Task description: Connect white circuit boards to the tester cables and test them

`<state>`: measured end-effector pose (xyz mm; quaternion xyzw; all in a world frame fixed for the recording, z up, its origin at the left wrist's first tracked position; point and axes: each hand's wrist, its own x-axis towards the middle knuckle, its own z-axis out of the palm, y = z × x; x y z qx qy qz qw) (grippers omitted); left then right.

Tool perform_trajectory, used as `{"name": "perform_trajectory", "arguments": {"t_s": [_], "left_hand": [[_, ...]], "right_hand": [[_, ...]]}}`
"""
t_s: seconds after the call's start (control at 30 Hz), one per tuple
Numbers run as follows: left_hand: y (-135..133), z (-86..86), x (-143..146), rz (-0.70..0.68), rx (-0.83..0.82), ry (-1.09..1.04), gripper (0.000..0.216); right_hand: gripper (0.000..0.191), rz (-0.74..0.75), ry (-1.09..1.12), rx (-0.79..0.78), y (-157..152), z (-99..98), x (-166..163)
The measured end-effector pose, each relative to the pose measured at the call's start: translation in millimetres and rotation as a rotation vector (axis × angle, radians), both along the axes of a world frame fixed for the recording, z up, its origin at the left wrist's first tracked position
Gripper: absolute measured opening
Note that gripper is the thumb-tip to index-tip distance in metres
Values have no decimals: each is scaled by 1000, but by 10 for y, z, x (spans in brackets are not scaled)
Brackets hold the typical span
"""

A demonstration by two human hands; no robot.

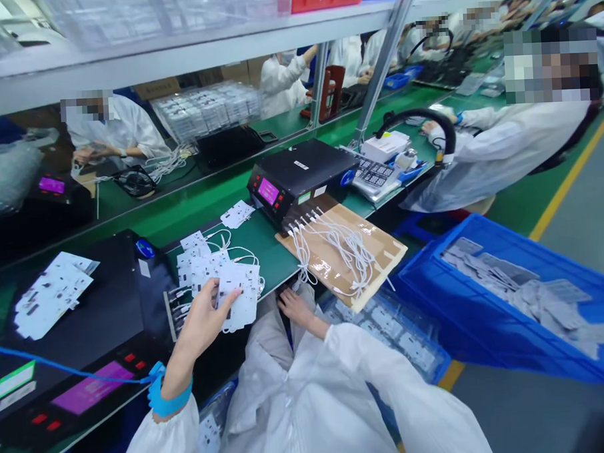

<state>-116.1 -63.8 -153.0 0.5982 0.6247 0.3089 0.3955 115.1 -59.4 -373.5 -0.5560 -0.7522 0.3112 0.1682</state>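
Note:
My left hand [208,314] is closed on a white circuit board [239,293], with the thumb across its face. The board is held at the front edge of the green bench, over more white circuit boards [203,265] that lie there with white cables attached. At my lap, just below the bench edge, my right hand [300,312] rests with its fingers stretched out and nothing seen in them. White cables [350,251] lie bundled on a brown cardboard sheet [382,239] in front of it. A blue strap [172,396] circles my left wrist.
Black boxes with pink screens stand at left [109,295] and centre [304,166]. Loose boards [55,294] lie on the left box. A blue bin [487,332] of white boards stands at right, near a seated co-worker [518,133]. A shelf [184,48] runs overhead.

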Motion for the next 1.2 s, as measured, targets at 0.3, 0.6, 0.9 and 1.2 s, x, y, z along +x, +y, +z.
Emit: {"name": "perform_trajectory", "arguments": {"t_s": [0.3,0.6,0.9,1.2], "left_hand": [[25,-51,23,-32,-120,-179,58],[214,41,-81,145,-107,-391,83],[233,-25,104,215,-201,-507,81],[149,71,193,199,-205,-588,83]], "right_hand": [[22,7,-84,-52,81,20,-143],[21,71,597,-127,-308,815,628],[49,-114,1037,-244,-229,1764,547],[33,-420,975,56,-287,1856,210]]}}
